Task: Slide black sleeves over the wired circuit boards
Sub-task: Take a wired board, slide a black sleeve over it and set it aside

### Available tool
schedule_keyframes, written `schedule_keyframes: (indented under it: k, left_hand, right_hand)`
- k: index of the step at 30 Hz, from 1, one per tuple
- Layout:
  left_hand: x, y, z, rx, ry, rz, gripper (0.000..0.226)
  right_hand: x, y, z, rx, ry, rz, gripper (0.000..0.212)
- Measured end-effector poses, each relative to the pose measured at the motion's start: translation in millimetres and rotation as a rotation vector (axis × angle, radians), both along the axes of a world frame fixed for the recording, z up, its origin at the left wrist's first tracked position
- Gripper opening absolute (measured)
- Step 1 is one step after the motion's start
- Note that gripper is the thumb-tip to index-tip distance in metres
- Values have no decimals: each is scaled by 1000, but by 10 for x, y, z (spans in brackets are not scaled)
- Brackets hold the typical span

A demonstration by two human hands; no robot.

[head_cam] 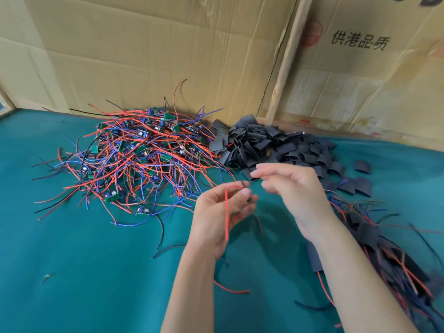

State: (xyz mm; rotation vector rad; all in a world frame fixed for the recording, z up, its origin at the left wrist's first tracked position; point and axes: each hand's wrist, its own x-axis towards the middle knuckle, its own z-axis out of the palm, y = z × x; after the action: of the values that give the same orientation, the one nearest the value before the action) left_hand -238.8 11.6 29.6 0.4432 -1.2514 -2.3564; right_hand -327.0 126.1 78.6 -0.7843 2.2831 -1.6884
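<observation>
Dead centre of the frame, the left hand (pixel 222 213) has its fingers curled around a thin red wire (pixel 226 212) that loops up over the fingertips and hangs down across the palm. There's something small and dark at the thumb tip, too blurry to say if it's a board. The right hand (pixel 288 188), just beside it to the right, pinches a thin dark wire end (pixel 253 179) between thumb and forefinger, other fingers loosely bent.

Just above the hands sits the heap of flat matte black sleeves (pixel 269 145), short flattened tube pieces, some gaping open at the ends, a few strays off to the right. Left of that is a big tangle of small green circuit boards with red, blue and black wires (pixel 134 155), glossy and springy looking. At the lower right lies a bundle of already-sleeved boards (pixel 389 255), wires trailing out.

Everything's on a smooth teal table cover (pixel 84 272), with creased brown cardboard walls (pixel 168 44) across the top.
</observation>
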Motion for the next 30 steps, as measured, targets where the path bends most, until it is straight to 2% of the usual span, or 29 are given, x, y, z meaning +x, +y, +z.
schedule_keyframes:
  k: [1, 4, 6, 9, 11, 15, 23, 28, 30]
  left_hand:
    - [5, -3, -10, -19, -16, 16, 13]
    - [-6, 2, -52, -112, -76, 51, 9]
    - [-13, 1, -76, -123, -92, 65, 7]
    - [-19, -1, -61, -147, -124, 106, 7]
    - [-32, 1, -72, -199, -149, 128, 12]
    - [-34, -11, -111, -303, -182, 124, 11]
    - [-22, -21, -76, -459, -157, 142, 17]
    - [-28, -9, -73, -471, -160, 112, 10]
    - [-28, -15, -79, -479, -181, 130, 7]
  right_hand:
    - [-114, -28, -13, 35, 30, -95, 27]
    - [-432, -150, -111, 329, 157, -278, 16]
    - [-524, -279, -218, 483, 163, -249, 12]
    - [-534, -473, -378, 654, 272, -233, 25]
    - [-515, -563, -430, 666, 356, -272, 25]
    - [-485, -600, -482, 614, 434, -345, 6]
    - [-476, -470, -476, 435, 430, -439, 12]
    - [-493, -588, -410, 563, 418, -271, 28]
    - [-505, -624, -425, 611, 441, -251, 24]
